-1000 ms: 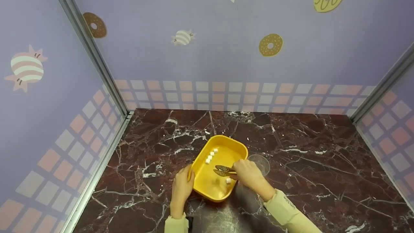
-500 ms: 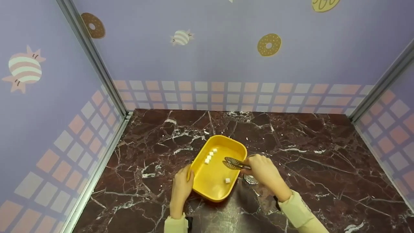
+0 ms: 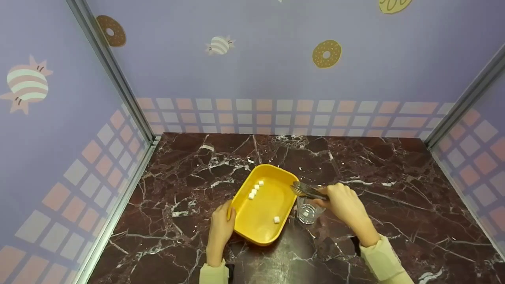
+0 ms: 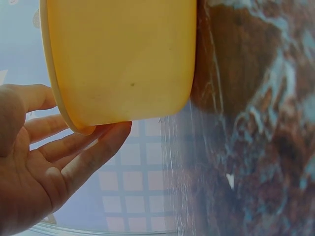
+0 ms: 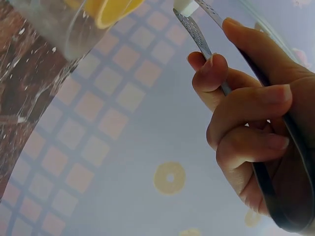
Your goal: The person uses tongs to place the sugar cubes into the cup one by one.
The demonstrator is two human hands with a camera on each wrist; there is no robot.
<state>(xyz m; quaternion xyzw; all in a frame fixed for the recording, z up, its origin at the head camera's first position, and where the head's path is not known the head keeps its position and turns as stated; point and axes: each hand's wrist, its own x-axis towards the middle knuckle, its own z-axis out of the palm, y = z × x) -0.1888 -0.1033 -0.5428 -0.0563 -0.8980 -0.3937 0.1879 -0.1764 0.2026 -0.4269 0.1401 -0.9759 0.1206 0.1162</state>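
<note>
My left hand (image 3: 221,228) holds the near-left rim of a yellow plastic bin (image 3: 258,213), which lies slantwise on the marble tabletop. In the left wrist view its fingers reach along the bin's outer wall. Several small white cubes (image 3: 251,195) sit in a row along the bin's left side, and a single white cube (image 3: 276,219) lies near its lower right. My right hand (image 3: 343,203) grips metal tongs (image 3: 313,192) with perforated tips, above a clear glass (image 3: 307,215) beside the bin. The right wrist view shows a white cube (image 5: 186,7) between the tips.
The glass stands close against the bin's right side. A lilac back wall (image 3: 260,71) with printed sweets and checks rises behind the dark marble tabletop (image 3: 394,213). Side walls with metal corner rails (image 3: 114,75) flank it.
My right hand has moved right with the tongs, from over the bin's floor to above the glass, uncovering more of the glass. My left hand and the bin have stayed in place.
</note>
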